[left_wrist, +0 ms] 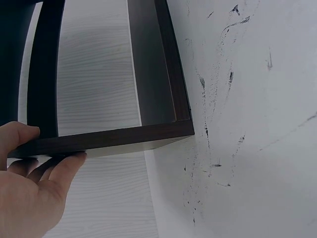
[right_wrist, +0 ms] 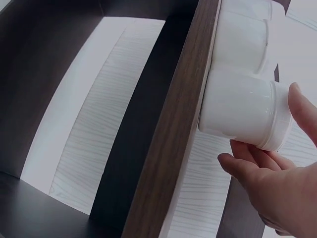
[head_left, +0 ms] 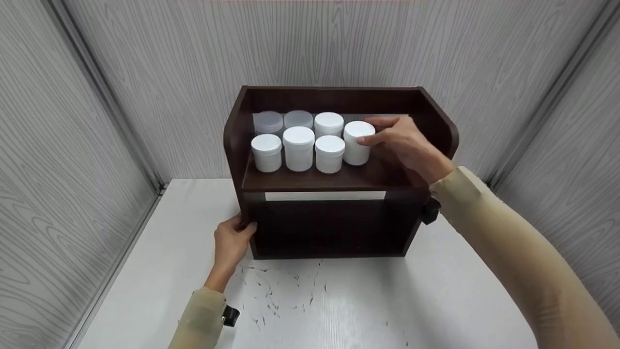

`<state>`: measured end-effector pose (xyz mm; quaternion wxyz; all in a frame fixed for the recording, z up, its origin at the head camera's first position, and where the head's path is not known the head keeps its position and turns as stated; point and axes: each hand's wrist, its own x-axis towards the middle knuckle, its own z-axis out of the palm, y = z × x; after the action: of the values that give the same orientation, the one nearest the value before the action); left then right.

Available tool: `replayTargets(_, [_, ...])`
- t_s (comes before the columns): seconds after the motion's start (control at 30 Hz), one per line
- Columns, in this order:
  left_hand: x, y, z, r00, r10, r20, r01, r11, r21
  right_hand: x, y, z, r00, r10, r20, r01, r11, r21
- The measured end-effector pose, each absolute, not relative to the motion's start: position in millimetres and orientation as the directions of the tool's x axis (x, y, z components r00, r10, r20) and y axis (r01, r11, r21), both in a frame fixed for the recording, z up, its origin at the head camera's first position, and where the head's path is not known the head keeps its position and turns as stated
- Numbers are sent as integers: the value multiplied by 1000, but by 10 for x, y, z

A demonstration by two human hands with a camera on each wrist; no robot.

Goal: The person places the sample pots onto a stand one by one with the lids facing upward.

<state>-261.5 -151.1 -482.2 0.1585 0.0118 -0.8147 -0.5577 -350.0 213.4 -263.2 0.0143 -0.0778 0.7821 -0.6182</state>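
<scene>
A dark brown wooden two-tier shelf [head_left: 334,184] stands upright on the white table. On its upper board are several white screw-lid jars [head_left: 299,150] in two rows, with two translucent-lidded jars [head_left: 269,121] at the back left. My right hand [head_left: 404,143] holds the rightmost white jar [head_left: 357,145] near its lid, thumb in front and fingers round the far side. In the right wrist view this jar [right_wrist: 237,106] sits at the board's edge, close beside another jar. My left hand [head_left: 232,242] grips the shelf's left side panel [left_wrist: 114,139], thumb on one face and fingers on the other.
The shelf's lower compartment [head_left: 324,228] is below the jars, with an open gap at its back. Dark scuff marks [head_left: 271,295] spot the white table [head_left: 193,203] in front. Grey wood-grain walls [head_left: 169,63] surround the table on the back and both sides.
</scene>
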Motion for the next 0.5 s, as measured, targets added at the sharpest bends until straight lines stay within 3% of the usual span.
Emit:
replayTargets(0.23, [-2605,-1530,-4823,-949,-196,249,159,386,909,-3519,2149,-2631,-984,-175,22,-49,148,-988])
replayTargets(0.5, [-2601,-1541,-4824,-954,-184,238,155,376,913,-3518,2153,-2616,-981,-195,-3,-28,156,-987])
